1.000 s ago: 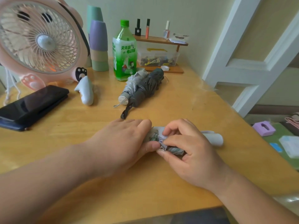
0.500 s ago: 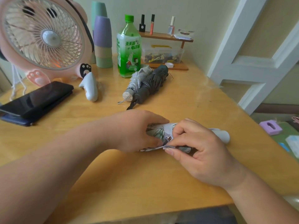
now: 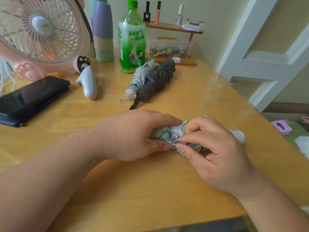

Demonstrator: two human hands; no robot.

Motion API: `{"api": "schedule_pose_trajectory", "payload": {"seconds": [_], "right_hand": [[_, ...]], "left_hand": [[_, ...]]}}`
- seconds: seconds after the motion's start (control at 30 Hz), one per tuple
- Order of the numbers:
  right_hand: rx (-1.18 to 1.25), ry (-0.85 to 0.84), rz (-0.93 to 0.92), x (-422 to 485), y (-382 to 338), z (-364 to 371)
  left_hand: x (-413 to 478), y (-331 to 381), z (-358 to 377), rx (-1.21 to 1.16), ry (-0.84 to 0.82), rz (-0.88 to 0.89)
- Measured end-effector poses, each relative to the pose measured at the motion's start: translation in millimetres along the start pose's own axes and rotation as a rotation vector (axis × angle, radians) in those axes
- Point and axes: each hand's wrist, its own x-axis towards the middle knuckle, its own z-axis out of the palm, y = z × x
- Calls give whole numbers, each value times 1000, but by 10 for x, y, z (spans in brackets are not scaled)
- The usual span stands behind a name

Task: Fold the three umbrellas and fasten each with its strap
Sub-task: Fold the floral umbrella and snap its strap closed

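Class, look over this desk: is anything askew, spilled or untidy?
Nothing is spilled. The striped umbrella by the green bottle looks untidy: its fabric bunches loosely at the far end, beside the dark umbrella.

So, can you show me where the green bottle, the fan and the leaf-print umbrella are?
green bottle [image 3: 132,46], head view, on its printed label.
fan [image 3: 41,25], head view, on the white hub at the middle of the grille.
leaf-print umbrella [image 3: 164,133], head view, on the bare stretch of folded cloth.

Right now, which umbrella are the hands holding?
The leafy umbrella, gripped by left hand and right hand; the striped umbrella and dark umbrella lie untouched near the bottle.
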Motion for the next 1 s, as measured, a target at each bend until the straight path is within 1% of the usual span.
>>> {"api": "schedule_pose_trajectory", "payload": {"seconds": [0.07, 0.13, 0.23, 0.33, 0.43, 0.57, 0.67, 0.77, 0.9, 1.0], "right_hand": [[4, 8, 4, -7, 12, -17], [33, 6, 22, -8, 22, -34], [75, 3, 44, 1, 28, -46], [109, 4, 80, 3, 30, -70], [141, -5, 110, 10, 32, -80], [187, -12, 130, 15, 49, -82], [208, -10, 149, 15, 67, -88], [236, -4, 165, 34, 83, -96], [237, 3, 174, 43, 100, -90], [262, 20, 193, 49, 104, -81]], "left_hand": [[17, -33, 9, -68, 11, 6], [44, -54, 10, -84, 16, 3], [49, -53, 27, -21, 73, 51], [13, -24, 55, 75, 203, 174], [-4, -17, 81, 126, 311, 249], [-49, 9, 96, 233, 366, 288], [-83, 89, 112, 260, 374, 249], [-105, 154, 147, 312, 361, 160], [-83, 157, 190, 404, 296, 75], [-9, 155, 244, 458, 281, 26]]}}
